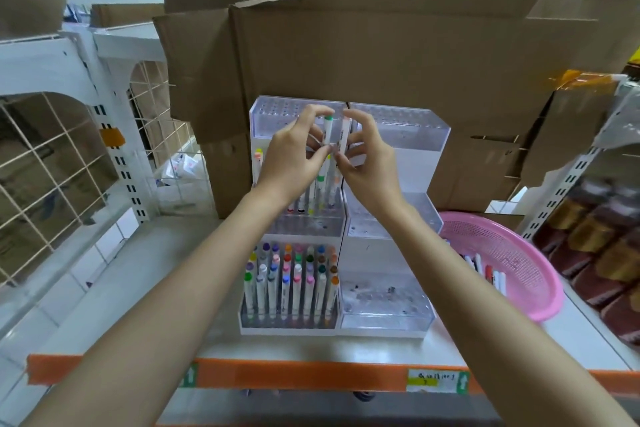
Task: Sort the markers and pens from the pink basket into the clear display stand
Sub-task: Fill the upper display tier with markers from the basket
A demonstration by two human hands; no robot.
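Clear acrylic display stand (408, 136) sits mid-shelf, stepped tiers, split into left and right columns. Near-left compartment is packed with upright capped markers (291, 277); a few more stand in the left middle tier (313, 198). Right column holds no pens.

Both hands are up in front of the far tiers, close together. Left hand (294, 156): fingers curled, pinching a green-capped marker (327, 130), held upright. Right hand (367, 163): fingers curled, pinching a pale-capped marker (344, 132) just beside it, also upright.

Pink basket (519, 246) sits right of the stand on the white shelf (138, 305), with several loose pens (485, 271) at its left side. Cardboard boxes (381, 56) stand behind the stand, wire racking (52, 167) to the far left.
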